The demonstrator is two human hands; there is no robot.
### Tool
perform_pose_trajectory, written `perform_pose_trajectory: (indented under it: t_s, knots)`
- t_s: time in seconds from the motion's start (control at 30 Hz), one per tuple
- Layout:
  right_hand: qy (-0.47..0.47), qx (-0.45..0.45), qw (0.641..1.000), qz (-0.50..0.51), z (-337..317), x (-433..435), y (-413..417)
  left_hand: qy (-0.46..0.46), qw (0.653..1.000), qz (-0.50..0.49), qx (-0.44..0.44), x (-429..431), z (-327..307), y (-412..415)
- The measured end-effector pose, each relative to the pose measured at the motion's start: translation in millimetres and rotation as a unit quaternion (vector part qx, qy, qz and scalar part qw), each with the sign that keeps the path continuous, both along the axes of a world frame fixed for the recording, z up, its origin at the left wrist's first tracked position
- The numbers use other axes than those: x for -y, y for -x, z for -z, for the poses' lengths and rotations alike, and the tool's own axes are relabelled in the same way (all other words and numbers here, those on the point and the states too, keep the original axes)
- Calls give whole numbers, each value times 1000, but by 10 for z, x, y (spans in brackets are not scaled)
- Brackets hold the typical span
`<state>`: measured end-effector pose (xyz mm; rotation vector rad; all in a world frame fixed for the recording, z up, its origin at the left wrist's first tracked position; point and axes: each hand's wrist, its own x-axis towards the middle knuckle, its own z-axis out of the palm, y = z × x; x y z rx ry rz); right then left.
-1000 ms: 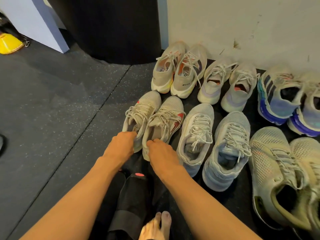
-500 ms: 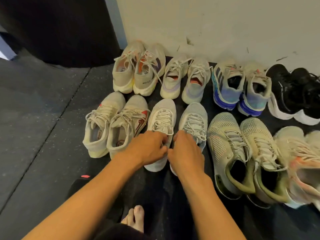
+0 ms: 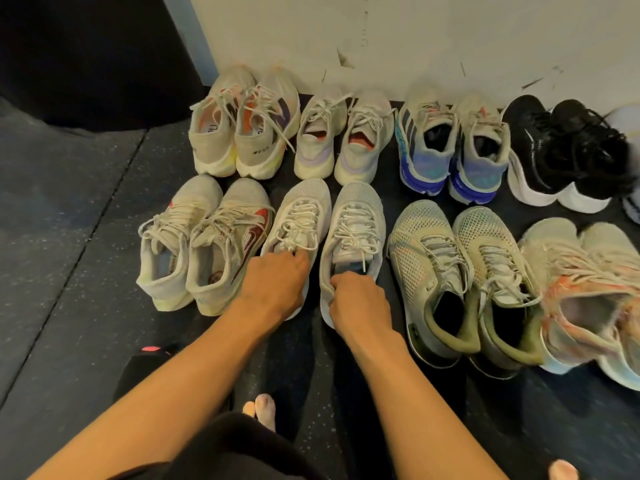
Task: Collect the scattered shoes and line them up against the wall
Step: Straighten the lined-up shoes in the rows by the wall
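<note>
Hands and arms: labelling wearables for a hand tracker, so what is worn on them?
The left hand and right hand are bare: no gloves, rings or watch show. The left forearm and right forearm are uncovered, no sleeve in view.

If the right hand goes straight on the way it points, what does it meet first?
The tongue and laces of the white shoe that the right hand grips; beyond it, probably the lilac-heeled shoe.

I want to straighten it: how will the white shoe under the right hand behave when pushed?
The shoe probably slides flat rather than tipping: it sits low and wide. Its mesh upper looks soft, so the collar the right hand grips may fold. Loose laces could drag or snag on its mate.
</note>
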<state>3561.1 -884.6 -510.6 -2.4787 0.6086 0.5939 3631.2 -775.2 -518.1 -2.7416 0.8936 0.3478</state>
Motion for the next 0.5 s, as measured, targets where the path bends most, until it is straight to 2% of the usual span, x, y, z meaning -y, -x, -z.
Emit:
perform_pose_trajectory:
  t_s: [0.17, 0.3, 0.4, 0.5]
  knots:
    - [-2, 7, 1000, 1, 36, -19, -3, 5, 1000, 16, 2, 44, 22, 44]
    - [-24, -12, 1000, -1, 19, 41, -51, -22, 998, 1, -50, 125, -22, -43]
    - [-39, 2, 999, -6, -53, 136, -68, -40, 996, -5, -82, 257, -207, -161]
    - [-42, 38, 998, 7, -236, 323, 2, -1, 995, 5, -97, 509, -524, -257]
